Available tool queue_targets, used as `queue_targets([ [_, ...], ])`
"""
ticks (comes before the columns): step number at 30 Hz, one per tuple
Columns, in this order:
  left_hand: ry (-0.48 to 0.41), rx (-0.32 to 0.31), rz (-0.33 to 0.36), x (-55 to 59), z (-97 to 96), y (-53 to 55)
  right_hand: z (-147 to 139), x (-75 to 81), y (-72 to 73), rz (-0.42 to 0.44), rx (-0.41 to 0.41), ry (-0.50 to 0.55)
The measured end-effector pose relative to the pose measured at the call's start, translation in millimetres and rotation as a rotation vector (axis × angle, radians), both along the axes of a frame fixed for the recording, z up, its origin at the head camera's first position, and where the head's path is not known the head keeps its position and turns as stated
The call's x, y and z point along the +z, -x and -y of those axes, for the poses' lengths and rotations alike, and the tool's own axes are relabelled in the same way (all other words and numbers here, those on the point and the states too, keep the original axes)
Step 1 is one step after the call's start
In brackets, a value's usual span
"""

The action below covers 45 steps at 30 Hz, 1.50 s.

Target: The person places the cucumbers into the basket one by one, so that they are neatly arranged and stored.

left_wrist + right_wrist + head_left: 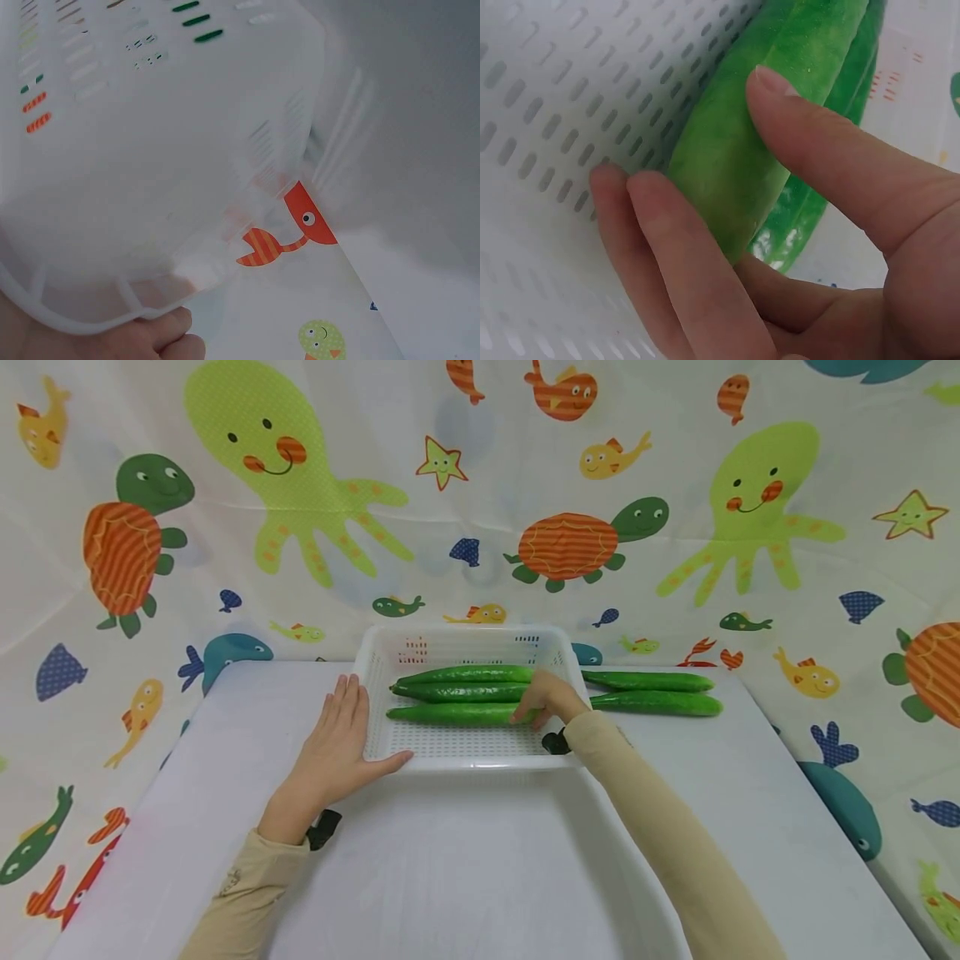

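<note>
A white plastic basket (pixel 465 763) with slotted walls and a perforated floor stands on the table, with three long green cucumbers lying side by side in it. My left hand (pixel 339 750) rests at the basket's left end, fingers straight along the rim and thumb over the front corner. In the left wrist view, the basket's outer wall (pixel 150 210) fills most of the picture, fingers (pixel 176 330) at its rim. Inside the basket, my right hand (pixel 551 697) holds the right end of the nearest cucumber (pixel 450 715). The right wrist view shows thumb and fingers around this cucumber (pixel 735 150).
Two more cucumbers, a far one (pixel 652 681) and a near one (pixel 660 702), lie on the table just right of the basket. The white table (pixel 450 860) extends in front. A cloth (pixel 465 510) printed with sea animals hangs behind and at the sides.
</note>
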State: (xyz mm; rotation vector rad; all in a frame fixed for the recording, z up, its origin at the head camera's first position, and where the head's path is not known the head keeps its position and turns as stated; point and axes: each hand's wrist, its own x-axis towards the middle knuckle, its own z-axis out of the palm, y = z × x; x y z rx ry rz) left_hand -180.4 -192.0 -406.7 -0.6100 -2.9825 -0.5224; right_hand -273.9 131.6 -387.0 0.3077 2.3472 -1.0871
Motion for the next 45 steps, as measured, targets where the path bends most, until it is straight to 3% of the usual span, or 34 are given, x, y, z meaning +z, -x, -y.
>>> queue_targets([
  [6, -0.006, -0.004, -0.003, -1.1, -0.6, 0.0, 0, 0.8, 0.4, -0.028, 0.014, -0.111],
  [15, -0.005, -0.004, -0.009, -2.9, 0.6, 0.6, -4, 28.2, -2.1, -0.106, 0.137, -0.256],
  [19, -0.006, -0.004, -0.008, -2.8, 0.3, 0.3, -14, 39.0, -5.6, -0.147, 0.152, -0.178],
  [24, -0.001, -0.001, -0.009, -2.3, 0.5, -0.3, -31, 47.3, -8.9, -0.237, 0.148, 0.029],
  [33, -0.001, 0.0, -0.01, -2.3, 0.0, 0.0, -60, 55.1, -20.6, -0.526, 0.15, 0.314],
  [38, -0.001, 0.001, -0.008, -2.4, -0.2, 0.5, -81, 58.6, -26.0, -0.678, 0.095, 0.398],
  [45, -0.001, 0.003, -0.005, -1.5, -0.4, 0.0, -123, 66.2, -32.4, -0.859, -0.012, 0.415],
])
